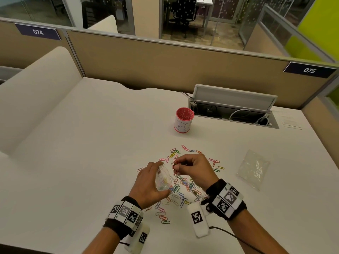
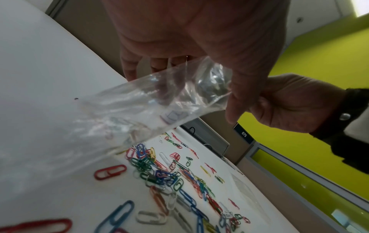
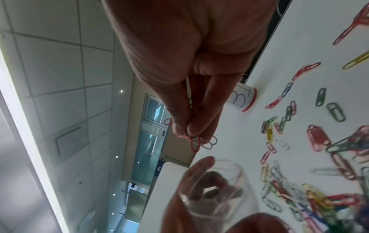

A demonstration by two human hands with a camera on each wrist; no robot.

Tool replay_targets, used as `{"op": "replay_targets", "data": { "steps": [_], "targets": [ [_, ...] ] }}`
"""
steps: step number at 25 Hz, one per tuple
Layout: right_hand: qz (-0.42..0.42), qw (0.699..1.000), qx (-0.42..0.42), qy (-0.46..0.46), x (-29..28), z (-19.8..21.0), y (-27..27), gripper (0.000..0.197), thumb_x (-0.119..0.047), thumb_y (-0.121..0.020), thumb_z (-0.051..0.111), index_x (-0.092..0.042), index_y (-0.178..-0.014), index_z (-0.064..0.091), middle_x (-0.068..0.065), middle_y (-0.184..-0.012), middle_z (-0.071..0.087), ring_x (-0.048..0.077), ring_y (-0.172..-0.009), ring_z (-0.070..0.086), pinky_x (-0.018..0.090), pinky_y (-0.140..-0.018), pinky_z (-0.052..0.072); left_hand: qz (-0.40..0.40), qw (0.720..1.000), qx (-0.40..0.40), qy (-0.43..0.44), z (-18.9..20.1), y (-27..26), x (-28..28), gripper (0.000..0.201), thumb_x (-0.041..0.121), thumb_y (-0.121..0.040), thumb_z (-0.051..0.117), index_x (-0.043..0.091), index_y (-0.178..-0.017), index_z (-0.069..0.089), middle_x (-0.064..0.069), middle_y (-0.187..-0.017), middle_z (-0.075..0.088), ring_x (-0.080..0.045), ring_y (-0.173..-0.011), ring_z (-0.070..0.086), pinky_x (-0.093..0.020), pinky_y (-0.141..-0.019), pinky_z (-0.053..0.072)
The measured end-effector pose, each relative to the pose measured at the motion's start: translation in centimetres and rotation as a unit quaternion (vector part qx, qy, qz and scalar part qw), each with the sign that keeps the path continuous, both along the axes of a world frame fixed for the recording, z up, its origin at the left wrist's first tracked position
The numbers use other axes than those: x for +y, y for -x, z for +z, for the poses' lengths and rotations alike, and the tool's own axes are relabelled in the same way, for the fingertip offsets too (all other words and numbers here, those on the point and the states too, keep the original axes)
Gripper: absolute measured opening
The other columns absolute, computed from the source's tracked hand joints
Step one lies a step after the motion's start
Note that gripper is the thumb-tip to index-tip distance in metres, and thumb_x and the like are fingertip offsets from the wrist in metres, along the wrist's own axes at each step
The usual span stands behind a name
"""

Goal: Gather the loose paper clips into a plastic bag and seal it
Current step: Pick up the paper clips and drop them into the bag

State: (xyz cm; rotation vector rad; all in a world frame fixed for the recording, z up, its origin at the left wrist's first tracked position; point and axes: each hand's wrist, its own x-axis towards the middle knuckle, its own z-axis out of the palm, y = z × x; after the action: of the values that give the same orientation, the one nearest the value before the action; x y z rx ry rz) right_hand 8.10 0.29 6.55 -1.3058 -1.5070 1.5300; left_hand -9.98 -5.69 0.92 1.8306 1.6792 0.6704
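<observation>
My left hand (image 1: 152,182) holds a small clear plastic bag (image 1: 163,179) upright above the desk, fingers and thumb curled round its mouth (image 2: 207,82); a few coloured clips lie inside. My right hand (image 1: 190,167) is just right of the bag's mouth and pinches a small bunch of paper clips (image 3: 194,141), red and green ones hanging from the fingertips. Many loose coloured paper clips (image 1: 183,187) are scattered on the white desk (image 1: 82,143) under and around both hands, also seen in the left wrist view (image 2: 169,176).
A red pen cup (image 1: 184,120) with a white label stands beyond the clips. A spare clear bag (image 1: 254,168) lies flat to the right. An open cable tray (image 1: 233,110) sits at the back right, and partition walls bound the desk.
</observation>
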Motion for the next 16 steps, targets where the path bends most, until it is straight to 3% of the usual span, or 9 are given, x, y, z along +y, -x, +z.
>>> {"op": "replay_targets", "data": {
  "steps": [4, 9, 11, 16],
  "targets": [
    [0.026, 0.999, 0.018, 0.007, -0.6, 1.4, 1.1, 0.012, 0.003, -0.082, 0.068, -0.008, -0.085, 0.072, 0.017, -0.080, 0.071, 0.027, -0.073, 0.070, 0.034, -0.074, 0.059, 0.003, 0.999, -0.035, -0.026, 0.5, -0.3, 0.2, 0.081, 0.052, -0.062, 0.070, 0.025, -0.131, 0.038, 0.010, -0.108, 0.046, -0.010, -0.097, 0.050, -0.035, -0.086, 0.046],
    [0.045, 0.994, -0.076, -0.057, -1.2, 1.7, 2.1, 0.019, -0.002, -0.085, 0.064, -0.018, -0.083, 0.074, 0.010, -0.079, 0.074, 0.025, -0.074, 0.072, 0.037, -0.075, 0.061, 0.003, 0.997, -0.065, -0.041, 0.9, -0.7, 0.4, 0.075, 0.047, -0.064, 0.070, 0.026, -0.129, 0.039, 0.010, -0.109, 0.047, -0.009, -0.097, 0.053, -0.030, -0.082, 0.048],
    [0.046, 0.991, -0.102, -0.068, -1.5, 2.0, 2.4, 0.017, -0.004, -0.086, 0.063, -0.017, -0.087, 0.075, 0.007, -0.081, 0.074, 0.022, -0.074, 0.072, 0.036, -0.076, 0.061, 0.005, 0.996, -0.073, -0.044, 1.1, -0.8, 0.4, 0.073, 0.046, -0.064, 0.068, 0.024, -0.129, 0.041, 0.009, -0.108, 0.047, -0.009, -0.096, 0.053, -0.028, -0.081, 0.047],
    [0.076, 0.980, -0.168, -0.081, -1.9, 3.0, 2.7, 0.020, -0.006, -0.086, 0.061, -0.018, -0.093, 0.074, -0.007, -0.084, 0.071, 0.006, -0.077, 0.068, 0.021, -0.077, 0.055, 0.015, 0.996, -0.081, -0.037, 0.7, -0.9, 0.5, 0.071, 0.043, -0.065, 0.066, 0.023, -0.128, 0.042, 0.008, -0.110, 0.048, -0.010, -0.098, 0.054, -0.035, -0.082, 0.049]
  ]
}}
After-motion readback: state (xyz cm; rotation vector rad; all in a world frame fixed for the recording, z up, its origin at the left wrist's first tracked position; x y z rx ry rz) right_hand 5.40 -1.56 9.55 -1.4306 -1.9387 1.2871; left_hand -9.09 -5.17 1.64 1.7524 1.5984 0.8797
